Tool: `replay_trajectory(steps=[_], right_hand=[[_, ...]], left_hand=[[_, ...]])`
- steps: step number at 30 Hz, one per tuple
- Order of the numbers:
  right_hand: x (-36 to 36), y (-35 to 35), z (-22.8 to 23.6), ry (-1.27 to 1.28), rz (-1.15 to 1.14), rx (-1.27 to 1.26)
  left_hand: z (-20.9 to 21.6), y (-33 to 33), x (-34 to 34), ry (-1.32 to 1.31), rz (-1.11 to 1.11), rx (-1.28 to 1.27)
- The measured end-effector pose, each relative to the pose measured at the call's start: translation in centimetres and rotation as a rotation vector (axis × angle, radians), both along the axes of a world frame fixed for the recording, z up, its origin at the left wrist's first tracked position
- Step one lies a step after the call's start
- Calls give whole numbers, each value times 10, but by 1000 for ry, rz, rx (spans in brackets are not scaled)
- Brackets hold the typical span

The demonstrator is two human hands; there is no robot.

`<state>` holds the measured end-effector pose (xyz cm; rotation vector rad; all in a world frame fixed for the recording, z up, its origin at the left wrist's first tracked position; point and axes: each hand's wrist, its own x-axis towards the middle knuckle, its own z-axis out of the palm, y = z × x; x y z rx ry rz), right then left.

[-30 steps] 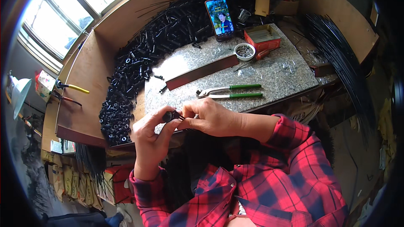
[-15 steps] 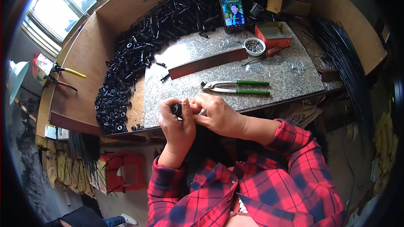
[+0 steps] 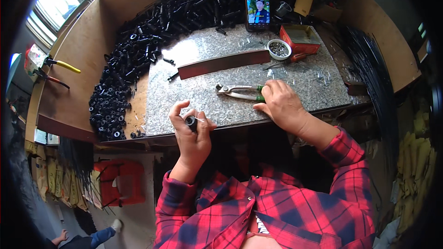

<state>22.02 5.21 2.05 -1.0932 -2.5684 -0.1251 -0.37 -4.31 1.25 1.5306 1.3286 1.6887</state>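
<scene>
My left hand [image 3: 190, 140], just off the front edge of the worktop, is closed around a short black cylindrical part [image 3: 191, 121] with a pale ring at its end. A thin, bright wire-like piece [image 3: 199, 117] sticks out beside it at the fingers. Over on the worktop, my right hand [image 3: 285, 106] has its fingers and thumb around the green handles of metal end-cutting pincers [image 3: 233, 90]. The pincers lie flat, jaws pointing left; the palm hides the handle ends.
Black plastic parts [image 3: 138, 50] are heaped along the back and left. A dark red bar [image 3: 224, 63] crosses the speckled board [image 3: 194, 99]. Behind it stand a white cup [image 3: 279, 50] of small metal bits, a red box [image 3: 300, 39] and a phone [image 3: 257, 7]. Black rods [image 3: 376, 74] lie right.
My right hand has left the black part in my left hand and moved right onto the pincers' handles. My left hand keeps its hold. The whole view has shifted slightly.
</scene>
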Motion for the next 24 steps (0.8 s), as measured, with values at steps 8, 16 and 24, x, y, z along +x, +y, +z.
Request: replay_trajectory(steps=[8,16,24], right_hand=[[0,12,-4,-83,122,58],[4,-10,36,467,186,-483],[-6,-12,60,177,217,243]], left_hand=[[-6,-5,-14,-350,-185,-100],[-15,-3,-12,-330,-244,-65],[-21,-5,-12,-116,-211,-20]])
